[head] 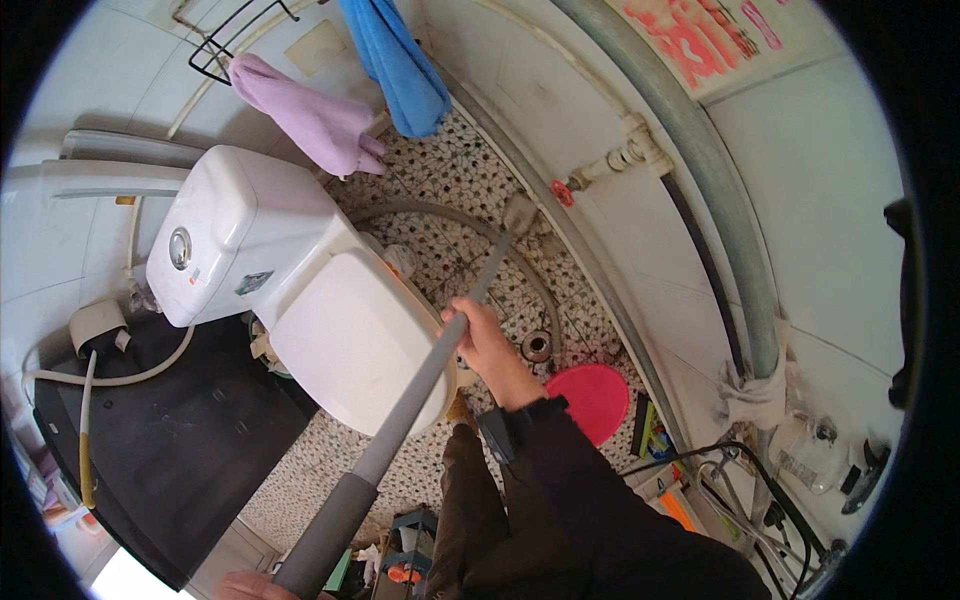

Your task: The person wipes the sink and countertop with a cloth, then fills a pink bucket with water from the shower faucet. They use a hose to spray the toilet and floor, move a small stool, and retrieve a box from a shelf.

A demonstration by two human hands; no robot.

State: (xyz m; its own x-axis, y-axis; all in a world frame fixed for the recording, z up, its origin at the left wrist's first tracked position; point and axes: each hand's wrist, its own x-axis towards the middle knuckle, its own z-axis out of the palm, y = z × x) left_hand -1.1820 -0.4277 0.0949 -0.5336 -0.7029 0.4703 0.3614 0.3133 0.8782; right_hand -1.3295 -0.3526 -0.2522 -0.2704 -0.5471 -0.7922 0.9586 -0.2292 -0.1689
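A long grey pole [409, 394] slants from the bottom of the view towards the tiled floor, past the right side of a white toilet with its lid down [360, 337]. My right hand [480, 337] grips its thinner middle part. Lower down, my left hand [255, 587] is at the thick grey end, partly cut off by the picture's rim. The far end of the pole meets a pale, blurred head [519, 214] on the patterned floor, near the wall and a grey hose [536, 277] that curves over the floor.
A floor drain [536, 346] and a pink basin [592, 401] lie on the right. Purple [315, 124] and blue towels [409, 75] hang beyond the toilet tank. A red-handled valve [562, 193] juts from the right wall. A black panel [172, 442] stands on the left.
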